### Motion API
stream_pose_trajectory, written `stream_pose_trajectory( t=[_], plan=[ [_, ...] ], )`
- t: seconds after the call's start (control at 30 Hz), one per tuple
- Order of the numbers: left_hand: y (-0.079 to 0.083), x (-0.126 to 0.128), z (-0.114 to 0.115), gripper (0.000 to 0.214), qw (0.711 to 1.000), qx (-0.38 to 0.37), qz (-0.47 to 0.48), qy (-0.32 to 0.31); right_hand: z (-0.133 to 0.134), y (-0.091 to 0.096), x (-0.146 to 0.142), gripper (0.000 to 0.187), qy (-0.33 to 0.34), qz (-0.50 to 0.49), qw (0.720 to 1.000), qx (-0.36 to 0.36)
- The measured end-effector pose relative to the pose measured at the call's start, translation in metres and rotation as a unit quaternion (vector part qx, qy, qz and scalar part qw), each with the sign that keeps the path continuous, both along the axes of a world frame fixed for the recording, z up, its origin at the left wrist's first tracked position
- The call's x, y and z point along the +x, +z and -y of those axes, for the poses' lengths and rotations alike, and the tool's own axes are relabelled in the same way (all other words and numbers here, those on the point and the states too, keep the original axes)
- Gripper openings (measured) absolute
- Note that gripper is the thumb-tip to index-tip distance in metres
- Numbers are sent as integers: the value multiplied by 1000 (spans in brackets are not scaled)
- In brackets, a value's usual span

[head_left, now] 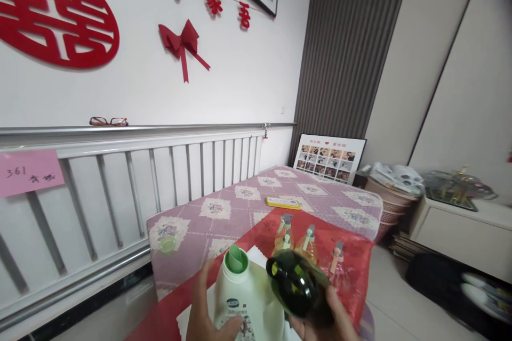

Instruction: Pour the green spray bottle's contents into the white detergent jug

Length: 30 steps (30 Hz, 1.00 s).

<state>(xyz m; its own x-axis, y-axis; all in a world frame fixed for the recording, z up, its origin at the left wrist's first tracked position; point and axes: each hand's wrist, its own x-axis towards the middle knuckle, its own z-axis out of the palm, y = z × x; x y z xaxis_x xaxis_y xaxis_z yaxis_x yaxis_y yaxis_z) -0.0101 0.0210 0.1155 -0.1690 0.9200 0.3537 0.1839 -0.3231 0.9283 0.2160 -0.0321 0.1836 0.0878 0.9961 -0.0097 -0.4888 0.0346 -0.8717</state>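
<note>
My left hand (206, 311) is wrapped round a white detergent jug (244, 298) with an open green spout, standing upright at the bottom centre. My right hand (332, 317) grips a dark green bottle (298, 285), tilted with its mouth toward the jug's spout. A light green cap (167, 244) lies on the purple patterned cloth (248, 200) to the left. Behind the bottle, several small spray bottles (308, 242) with amber and pink liquid stand on a red cloth (352, 258).
A yellow flat box (283, 202) lies farther back on the purple cloth. A white railing (132, 170) with glasses (109, 121) on top runs along the left. A photo board (328, 159), a basket (390, 200) and a low white cabinet (460, 224) stand to the right.
</note>
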Motion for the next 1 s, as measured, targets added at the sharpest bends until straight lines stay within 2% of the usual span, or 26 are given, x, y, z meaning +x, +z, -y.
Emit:
stream_pose_trajectory(
  t=[0.07,0.17,0.33,0.53,0.67,1.0],
  plan=[
    [11,4,-11,92,999,-25,-13,-35,-12,16,-4,59,-5,-69,997,-17],
    [23,11,-22,93,995,-65,-26,-72,-26,36,-10,55,-37,-111,993,-24],
    [30,16,-31,92,988,-94,-38,-120,-36,56,-14,54,-55,-63,996,-16],
    [24,10,-33,82,983,-122,-29,-133,-49,62,-12,54,-80,13,997,-18],
    [19,8,-34,84,985,-112,-22,-132,-54,64,-12,64,-76,48,996,-10],
    [22,9,-33,83,985,-129,-6,-117,-65,68,-6,92,-52,80,995,7]
  ],
)
